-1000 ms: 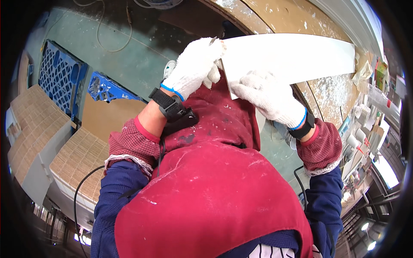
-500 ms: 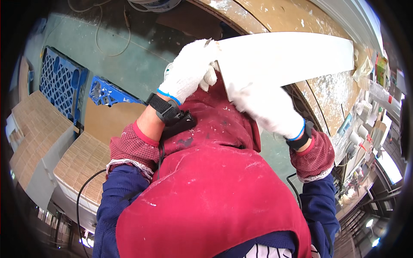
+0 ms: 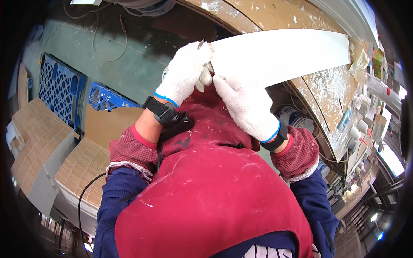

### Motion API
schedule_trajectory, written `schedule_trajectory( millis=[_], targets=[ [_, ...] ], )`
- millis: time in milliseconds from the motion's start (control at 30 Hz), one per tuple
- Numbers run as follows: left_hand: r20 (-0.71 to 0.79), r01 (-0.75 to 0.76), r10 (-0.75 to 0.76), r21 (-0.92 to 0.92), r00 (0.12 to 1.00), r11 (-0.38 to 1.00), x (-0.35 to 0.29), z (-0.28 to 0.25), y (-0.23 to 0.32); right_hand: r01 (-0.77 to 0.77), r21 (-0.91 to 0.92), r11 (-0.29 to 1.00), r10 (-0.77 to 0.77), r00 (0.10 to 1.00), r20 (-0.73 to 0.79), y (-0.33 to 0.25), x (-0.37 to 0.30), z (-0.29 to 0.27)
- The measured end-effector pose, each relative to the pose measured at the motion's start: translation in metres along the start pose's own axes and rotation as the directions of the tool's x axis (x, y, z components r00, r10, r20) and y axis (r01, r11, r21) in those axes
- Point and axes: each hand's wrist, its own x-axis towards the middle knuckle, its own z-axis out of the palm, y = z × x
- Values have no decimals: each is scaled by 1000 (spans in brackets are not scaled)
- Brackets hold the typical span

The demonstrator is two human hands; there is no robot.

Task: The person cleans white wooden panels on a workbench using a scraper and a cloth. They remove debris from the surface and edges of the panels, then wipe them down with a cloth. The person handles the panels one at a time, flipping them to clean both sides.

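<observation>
A long, slightly curved white panel (image 3: 288, 53) stretches from my hands to the right, its far end over the workbench. My left hand (image 3: 185, 71), in a white knit glove, is closed at the panel's left end. A small dark pointed piece (image 3: 201, 44) sticks out at the top of that glove; its kind cannot be made out. My right hand (image 3: 247, 103), gloved too, is closed on the panel's near edge by the left corner, its fingertips close to the left hand. The fingers under the panel are hidden.
The paint-spattered workbench (image 3: 331, 96) runs along the right, with bottles (image 3: 356, 132) and a clear plastic bottle (image 3: 383, 90) on its far side. Blue plastic pallets (image 3: 60, 92) and stacked wood-patterned boards (image 3: 41, 142) stand at left. A hose (image 3: 125, 38) lies on the floor. Buckets (image 3: 294, 118) sit beneath the bench.
My right hand has moved left along the panel's near edge toward my left hand. The panel has shifted slightly left and up in the picture.
</observation>
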Motion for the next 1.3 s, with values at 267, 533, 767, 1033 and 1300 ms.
schedule_trajectory(
  millis=[267, 533, 767, 1033, 1300],
  targets=[
    [-3, 32, -32, 21, 999, 999, 2, -2, -2, -21, -171, 985, -61, 885, -462, 74, 4, -17],
    [-23, 81, -81, -17, 996, 997, 4, 3, 1, 34, 76, 996, -51, 972, 228, 2, 0, -14],
    [-81, 117, -111, 77, 991, 990, 1, -6, 2, -266, -124, 956, 111, 719, -686, 139, -22, -54],
    [96, 206, -231, 219, 968, 954, -12, -1, 16, -628, 14, 778, 458, 553, -696, 215, -33, -108],
    [89, 234, -253, 184, 963, 955, -12, 2, 17, -66, -151, 986, -25, 843, -537, 85, -25, -22]
  ],
)
